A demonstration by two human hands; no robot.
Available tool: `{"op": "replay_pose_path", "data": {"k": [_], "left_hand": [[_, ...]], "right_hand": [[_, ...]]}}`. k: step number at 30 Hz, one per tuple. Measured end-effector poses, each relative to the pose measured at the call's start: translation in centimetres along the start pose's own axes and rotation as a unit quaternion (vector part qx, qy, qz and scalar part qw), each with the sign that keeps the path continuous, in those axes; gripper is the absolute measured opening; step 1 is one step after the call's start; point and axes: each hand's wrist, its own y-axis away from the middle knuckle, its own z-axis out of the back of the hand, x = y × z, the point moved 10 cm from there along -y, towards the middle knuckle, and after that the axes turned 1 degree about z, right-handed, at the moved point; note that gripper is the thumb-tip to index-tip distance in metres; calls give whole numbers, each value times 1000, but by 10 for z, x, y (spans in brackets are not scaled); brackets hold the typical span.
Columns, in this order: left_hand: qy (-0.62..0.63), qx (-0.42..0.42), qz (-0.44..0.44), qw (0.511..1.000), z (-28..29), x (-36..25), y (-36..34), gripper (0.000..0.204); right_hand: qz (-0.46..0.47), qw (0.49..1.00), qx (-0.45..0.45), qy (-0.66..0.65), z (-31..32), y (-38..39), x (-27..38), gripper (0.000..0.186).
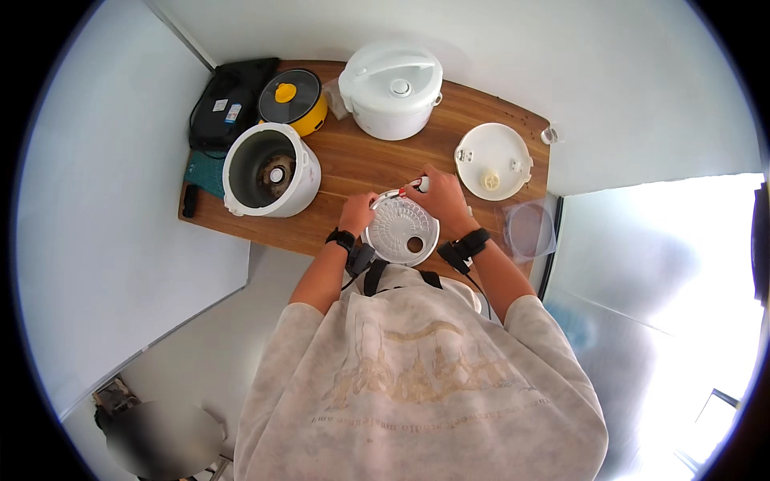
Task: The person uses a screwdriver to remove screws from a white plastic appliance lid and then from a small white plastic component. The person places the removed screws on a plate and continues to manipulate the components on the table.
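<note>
Inner lid plate [401, 231] sits gripped at its rim by our left hand [358, 213], while right hand [439, 197] fingers pinch its small valve piece [423, 184]; next likely needs steady twisting.

The round silvery metal inner lid [400, 230] looks smooth and a bit shiny, with a ribbed face. The brown wooden tabletop [365, 160] is matt with visible grain. At 12 o'clock the white plastic rice cooker [391, 90] is glossy (same for the open white cooker body [271, 170] at 10 o'clock). The round white plastic lid plate [492, 160] at 2 o'clock looks duller.
</note>
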Motion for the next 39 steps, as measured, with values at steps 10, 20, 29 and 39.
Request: {"op": "replay_pose_path", "data": {"k": [10, 20, 29, 39], "left_hand": [[-8, -2, -22, 1000, 1, -3, 0, 35], [28, -1, -29, 999, 2, -5, 1, 36], [22, -6, -32, 999, 1, -1, 4, 42], [34, 7, -53, 998, 0, -5, 4, 42]], "right_hand": [[17, 1000, -1, 18, -8, -9, 13, 33], [72, 996, 27, 45, -19, -13, 26, 34], [47, 997, 23, 52, -10, -20, 23, 35], [52, 998, 19, 34, -16, -17, 18, 35]]}}
